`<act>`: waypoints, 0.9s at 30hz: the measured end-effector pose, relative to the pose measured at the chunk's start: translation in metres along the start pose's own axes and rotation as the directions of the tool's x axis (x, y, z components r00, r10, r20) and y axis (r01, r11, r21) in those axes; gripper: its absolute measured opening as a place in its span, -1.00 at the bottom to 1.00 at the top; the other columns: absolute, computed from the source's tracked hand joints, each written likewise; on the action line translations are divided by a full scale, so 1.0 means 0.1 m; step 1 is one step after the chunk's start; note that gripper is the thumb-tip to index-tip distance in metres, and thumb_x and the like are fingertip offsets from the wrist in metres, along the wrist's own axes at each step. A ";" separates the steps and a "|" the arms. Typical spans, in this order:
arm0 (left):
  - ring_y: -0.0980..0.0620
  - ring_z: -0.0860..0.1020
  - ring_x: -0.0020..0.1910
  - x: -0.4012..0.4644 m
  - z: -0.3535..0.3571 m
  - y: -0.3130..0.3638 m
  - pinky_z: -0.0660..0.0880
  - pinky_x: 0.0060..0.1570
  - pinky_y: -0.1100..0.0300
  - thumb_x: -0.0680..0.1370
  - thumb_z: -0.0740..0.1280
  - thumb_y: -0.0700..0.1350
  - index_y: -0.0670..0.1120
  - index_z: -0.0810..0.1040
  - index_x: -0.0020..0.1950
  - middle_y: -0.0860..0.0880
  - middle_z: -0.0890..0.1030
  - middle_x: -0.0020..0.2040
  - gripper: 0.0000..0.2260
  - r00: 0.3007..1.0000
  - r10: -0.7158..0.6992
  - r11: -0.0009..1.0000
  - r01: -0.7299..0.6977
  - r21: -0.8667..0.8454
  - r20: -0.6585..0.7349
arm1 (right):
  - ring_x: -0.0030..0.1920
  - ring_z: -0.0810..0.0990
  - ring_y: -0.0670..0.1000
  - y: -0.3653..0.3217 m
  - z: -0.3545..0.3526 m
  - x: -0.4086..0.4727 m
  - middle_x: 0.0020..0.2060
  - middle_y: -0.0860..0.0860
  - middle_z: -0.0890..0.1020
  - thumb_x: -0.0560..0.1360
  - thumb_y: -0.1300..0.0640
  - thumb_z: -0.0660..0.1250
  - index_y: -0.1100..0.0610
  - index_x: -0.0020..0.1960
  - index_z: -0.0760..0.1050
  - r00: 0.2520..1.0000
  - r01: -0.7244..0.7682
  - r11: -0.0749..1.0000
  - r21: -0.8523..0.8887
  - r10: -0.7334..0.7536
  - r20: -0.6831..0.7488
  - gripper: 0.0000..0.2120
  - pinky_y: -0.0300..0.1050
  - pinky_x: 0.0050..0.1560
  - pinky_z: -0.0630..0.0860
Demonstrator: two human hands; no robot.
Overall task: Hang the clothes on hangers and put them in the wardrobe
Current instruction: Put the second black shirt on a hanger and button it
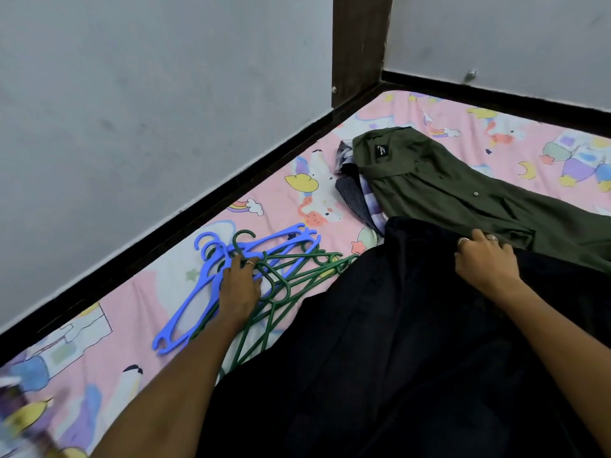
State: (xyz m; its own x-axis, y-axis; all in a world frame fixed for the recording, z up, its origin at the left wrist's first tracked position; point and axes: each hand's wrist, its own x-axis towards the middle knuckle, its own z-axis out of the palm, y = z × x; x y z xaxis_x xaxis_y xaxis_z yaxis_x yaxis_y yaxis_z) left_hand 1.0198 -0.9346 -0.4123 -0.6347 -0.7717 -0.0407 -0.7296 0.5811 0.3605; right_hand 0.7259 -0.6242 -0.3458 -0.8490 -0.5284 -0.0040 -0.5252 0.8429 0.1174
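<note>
We note a heap of plastic hangers on the bed near the wall: blue hangers (185, 312) lying flat, hooks toward the wall, with green hangers (281, 285) tangled across and beside them. A black garment (396, 342) spreads wide over the bed, its edge covering the ends of the green hangers. Beyond it lies an olive-green shirt (463, 193), collar toward the corner, label showing, buttoned front up. Under its collar edge we see a striped garment (355, 196), mostly hidden.
</note>
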 end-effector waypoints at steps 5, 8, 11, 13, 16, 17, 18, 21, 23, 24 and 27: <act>-0.34 0.47 0.20 0.01 -0.06 0.11 0.47 0.09 -0.16 0.55 0.23 -0.32 -0.22 0.61 0.12 -0.29 0.48 0.30 -0.78 0.980 0.101 0.995 -0.097 0.030 -0.170 | 0.24 0.42 0.21 0.08 -0.11 -0.10 0.14 0.13 0.46 0.55 0.10 0.21 0.17 0.16 0.52 1.000 -0.026 1.000 -0.010 0.026 -0.007 -0.75 0.10 0.19 0.34; -0.21 0.58 0.02 -0.07 -0.24 0.34 0.47 -0.10 0.04 0.50 0.20 -0.43 -0.23 0.60 0.09 -0.28 0.61 0.06 -0.73 0.973 0.195 0.970 -0.210 -0.125 -0.128 | 0.22 0.43 0.23 0.11 -0.20 -0.16 0.13 0.15 0.45 0.55 0.10 0.22 0.20 0.14 0.52 0.998 -0.056 0.998 0.003 0.056 -0.008 -0.76 0.11 0.18 0.34; -0.11 0.62 -0.18 -0.15 -0.55 0.54 0.55 -0.14 0.02 0.44 0.18 -0.47 -0.20 0.58 0.10 -0.24 0.60 -0.02 -0.66 0.960 0.278 0.924 -0.255 -0.286 0.042 | 0.17 0.43 0.28 0.07 -0.33 -0.19 0.09 0.19 0.46 0.54 0.12 0.25 0.25 0.10 0.54 0.997 -0.052 0.992 0.116 0.058 -0.049 -0.76 0.16 0.16 0.37; -0.08 0.60 -0.25 -0.16 -0.85 0.67 0.55 -0.14 -0.04 0.37 0.18 -0.48 -0.17 0.58 0.01 -0.18 0.58 -0.08 -0.64 0.941 0.332 0.887 -0.333 -0.321 -0.059 | 0.15 0.44 0.31 -0.04 -0.45 -0.21 0.07 0.23 0.46 0.53 0.13 0.28 0.27 0.10 0.54 0.996 -0.002 0.986 0.166 0.016 -0.084 -0.75 0.17 0.14 0.39; -0.14 0.62 -0.14 -0.05 -1.39 0.94 0.50 -0.07 0.03 0.30 0.28 -0.49 -0.17 0.61 -0.03 -0.15 0.60 -0.05 -0.65 0.896 0.430 0.880 -0.444 -0.171 -0.111 | 0.16 0.45 0.33 -0.33 -0.62 -0.24 0.11 0.23 0.48 0.50 0.08 0.35 0.24 0.19 0.51 0.983 0.159 0.949 0.273 -0.126 -0.136 -0.67 0.16 0.16 0.43; -0.14 0.62 -0.13 -0.01 -1.57 1.05 0.48 -0.07 0.05 0.30 0.31 -0.48 -0.18 0.62 -0.02 -0.16 0.60 -0.05 -0.66 0.885 0.453 0.879 -0.463 -0.115 -0.102 | 0.18 0.46 0.31 -0.45 -0.68 -0.26 0.14 0.22 0.49 0.49 0.04 0.37 0.22 0.23 0.49 0.966 0.243 0.918 0.313 -0.201 -0.159 -0.61 0.14 0.20 0.43; -0.14 0.60 -0.12 0.00 -1.75 1.15 0.48 -0.09 0.06 0.30 0.31 -0.48 -0.19 0.62 -0.02 -0.17 0.60 -0.05 -0.66 0.872 0.479 0.871 -0.487 -0.070 -0.098 | 0.20 0.47 0.29 -0.58 -0.74 -0.28 0.19 0.20 0.49 0.48 -0.01 0.38 0.20 0.28 0.46 0.941 0.332 0.879 0.341 -0.283 -0.187 -0.55 0.11 0.23 0.41; -0.09 0.54 -0.11 -0.02 -2.14 1.41 0.40 -0.15 0.13 0.34 0.24 -0.46 -0.13 0.62 -0.05 -0.08 0.58 -0.07 -0.66 0.811 0.569 0.822 -0.562 0.092 -0.134 | 0.31 0.43 0.16 -0.95 -0.94 -0.38 0.31 0.12 0.46 0.46 -0.13 0.38 0.17 0.41 0.32 0.833 0.551 0.737 0.393 -0.452 -0.320 -0.36 0.00 0.30 0.34; 0.00 0.46 -0.14 -0.08 -2.34 1.59 0.30 -0.19 0.19 0.35 0.16 -0.46 -0.13 0.63 -0.06 -0.04 0.56 -0.08 -0.63 0.767 0.626 0.780 -0.611 0.139 -0.142 | 0.37 0.37 0.10 -1.15 -1.08 -0.47 0.37 0.09 0.41 0.47 -0.21 0.33 0.12 0.48 0.20 0.797 0.601 0.666 0.441 -0.457 -0.395 -0.28 0.03 0.35 0.30; 0.03 0.44 -0.15 -0.13 -2.42 1.68 0.27 -0.19 0.21 0.35 0.14 -0.46 -0.14 0.63 -0.07 -0.04 0.56 -0.07 -0.62 0.742 0.657 0.754 -0.644 0.131 -0.134 | 0.39 0.35 0.09 -1.23 -1.15 -0.51 0.39 0.08 0.39 0.49 -0.24 0.28 0.09 0.50 0.16 0.782 0.620 0.648 0.443 -0.460 -0.421 -0.27 0.06 0.38 0.29; 0.14 0.44 -0.30 -0.21 -2.56 1.91 0.32 -0.23 0.20 0.32 0.10 -0.39 -0.07 0.64 -0.16 -0.06 0.59 -0.12 -0.62 0.651 0.752 0.654 -0.756 -0.008 -0.103 | 0.34 0.41 0.06 -1.32 -1.30 -0.68 0.35 0.06 0.46 0.55 -0.18 0.23 0.09 0.49 0.20 0.753 0.654 0.598 0.463 -0.453 -0.478 -0.39 0.09 0.34 0.33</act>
State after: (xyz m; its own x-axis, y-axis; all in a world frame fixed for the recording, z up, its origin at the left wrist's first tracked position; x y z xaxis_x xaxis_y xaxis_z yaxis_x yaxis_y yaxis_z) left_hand 0.9591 -0.8741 -0.1041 -0.9358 -0.0921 0.3404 0.0052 0.9616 0.2743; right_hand 0.8610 -0.7130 -0.2323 -0.3730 -0.8281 0.4185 -0.8965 0.2055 -0.3925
